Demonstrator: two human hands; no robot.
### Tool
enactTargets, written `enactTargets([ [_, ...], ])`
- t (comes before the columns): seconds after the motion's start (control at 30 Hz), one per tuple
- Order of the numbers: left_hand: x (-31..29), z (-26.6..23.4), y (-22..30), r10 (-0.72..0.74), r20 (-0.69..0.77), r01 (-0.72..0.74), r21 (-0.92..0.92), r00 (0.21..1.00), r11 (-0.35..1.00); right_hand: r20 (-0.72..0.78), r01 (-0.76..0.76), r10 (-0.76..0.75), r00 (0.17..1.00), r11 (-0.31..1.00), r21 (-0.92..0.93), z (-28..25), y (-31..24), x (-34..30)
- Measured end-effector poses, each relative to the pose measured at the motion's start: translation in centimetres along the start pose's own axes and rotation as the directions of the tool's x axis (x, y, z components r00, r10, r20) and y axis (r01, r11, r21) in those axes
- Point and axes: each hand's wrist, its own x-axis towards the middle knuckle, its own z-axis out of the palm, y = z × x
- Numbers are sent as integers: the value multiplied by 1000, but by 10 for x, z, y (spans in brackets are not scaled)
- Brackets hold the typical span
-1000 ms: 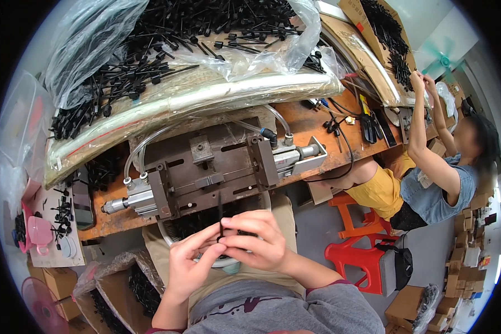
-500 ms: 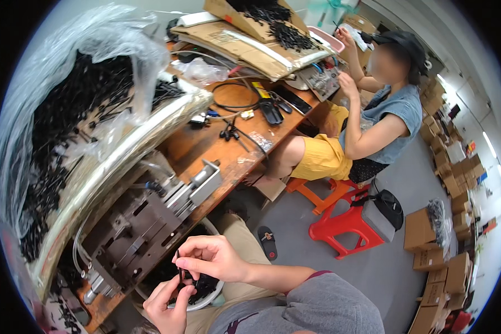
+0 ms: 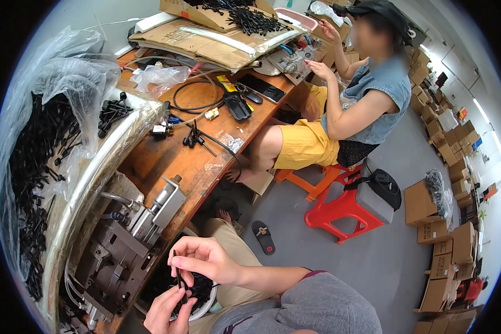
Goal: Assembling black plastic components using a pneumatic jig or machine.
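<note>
the thin black part [image 3: 178, 276] is at seven o'clock of the view, over the white bucket [image 3: 210, 301]; the right hand [image 3: 209, 261] pinches its upper end, coming from two o'clock, and the left hand [image 3: 166, 312] pinches its lower end, at six o'clock; it seems light, rather stiff, maybe slightly slippery, so fingertip hold near both ends suits it
</note>
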Motion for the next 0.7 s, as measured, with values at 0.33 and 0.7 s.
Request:
enactTargets([
  [0.33, 13, -3, 27, 89, 193, -88, -14, 977, 996, -170, 130, -111, 979, 986, 102, -19, -13, 5],
  [0.7, -2, -9, -7, 157, 77, -156, -16, 985, 988, -97, 77, -76, 992, 997, 5, -6, -9, -1],
])
